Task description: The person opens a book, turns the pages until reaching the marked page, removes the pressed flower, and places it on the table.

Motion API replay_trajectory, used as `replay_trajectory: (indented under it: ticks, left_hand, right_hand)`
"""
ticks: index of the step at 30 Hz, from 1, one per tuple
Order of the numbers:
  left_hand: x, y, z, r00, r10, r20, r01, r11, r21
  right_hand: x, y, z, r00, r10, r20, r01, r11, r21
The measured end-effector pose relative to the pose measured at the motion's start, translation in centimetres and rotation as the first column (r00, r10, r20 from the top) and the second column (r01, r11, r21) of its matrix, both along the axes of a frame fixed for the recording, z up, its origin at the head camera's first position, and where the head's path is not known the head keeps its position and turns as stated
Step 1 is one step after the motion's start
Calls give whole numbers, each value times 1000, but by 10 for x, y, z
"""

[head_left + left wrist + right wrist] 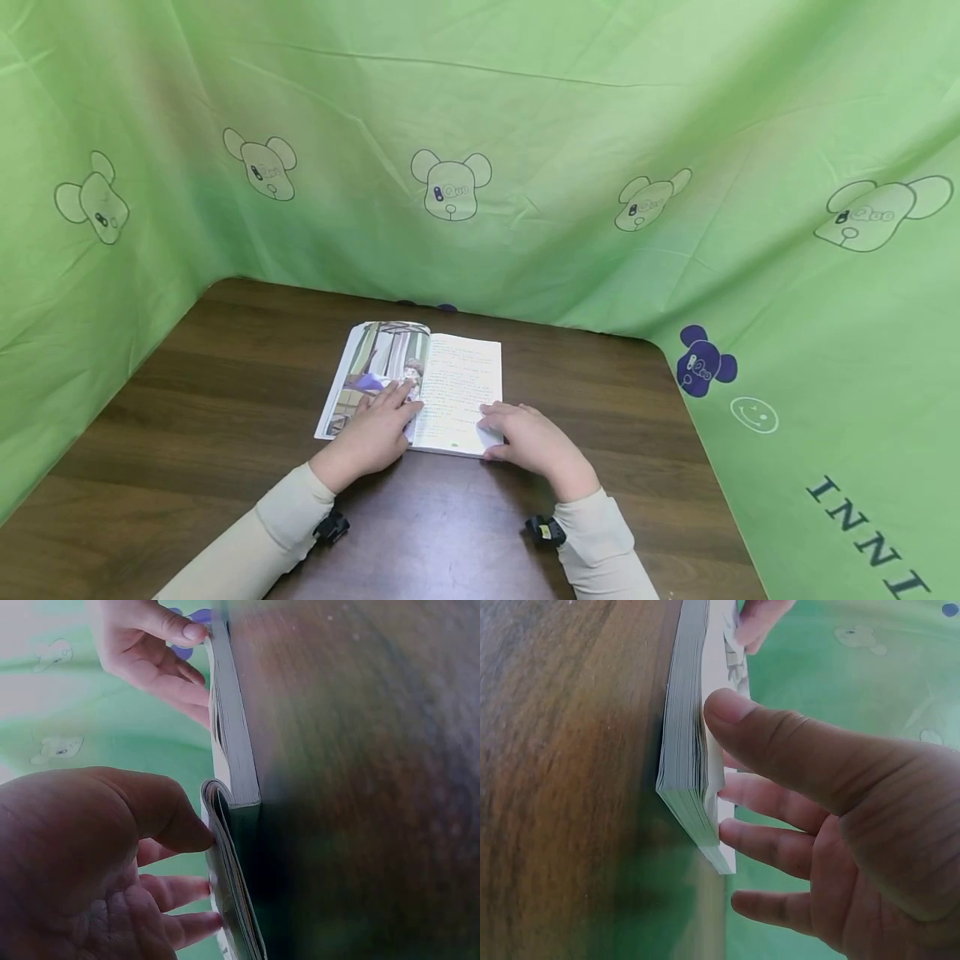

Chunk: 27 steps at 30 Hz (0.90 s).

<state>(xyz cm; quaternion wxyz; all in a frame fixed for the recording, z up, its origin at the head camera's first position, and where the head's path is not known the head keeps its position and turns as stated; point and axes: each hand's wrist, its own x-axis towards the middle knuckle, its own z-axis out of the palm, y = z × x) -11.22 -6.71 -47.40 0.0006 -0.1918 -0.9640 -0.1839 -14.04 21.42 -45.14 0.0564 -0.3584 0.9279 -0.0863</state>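
Note:
An open book (459, 375) lies on the wooden table, a coloured picture on its left page and lines of print on its right page. My left hand (373, 433) rests on the picture page near the fold, fingers spread. In the left wrist view its thumb and fingertips touch the thin stack of left pages (232, 885), which curves at the spine. My right hand (534, 437) lies at the lower right corner of the printed page. Seen from the right wrist, the thumb and fingertips touch the top page of the thick right-hand page block (686, 727), fingers fairly straight.
The brown wooden table (225, 375) extends around the book. A green cloth (525, 108) printed with bear heads hangs behind and along both sides of it. Black wrist devices (546, 531) sit at both sleeve cuffs.

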Motion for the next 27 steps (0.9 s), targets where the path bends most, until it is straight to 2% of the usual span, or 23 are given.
replay_trajectory:
  ticks: [7, 19, 23, 27]
  left_hand:
    - [-4, -4, 0, 999, 6, 42, -6, 1000, 2]
    - [-5, -4, 0, 999, -14, 44, 13, 1000, 14]
    - [-5, -3, 0, 999, -30, 43, 29, 1000, 10]
    - [-4, -3, -1, 999, -30, 44, 30, 1000, -2]
  right_hand:
    - [-2, 0, 1, 999, 37, -23, -37, 999, 0]
    - [-4, -1, 0, 990, 92, -104, -96, 995, -34]
    - [-4, -3, 2, 989, 80, -123, -87, 995, -51]
    - [-4, -4, 3, 992, 36, -125, -47, 995, -91]
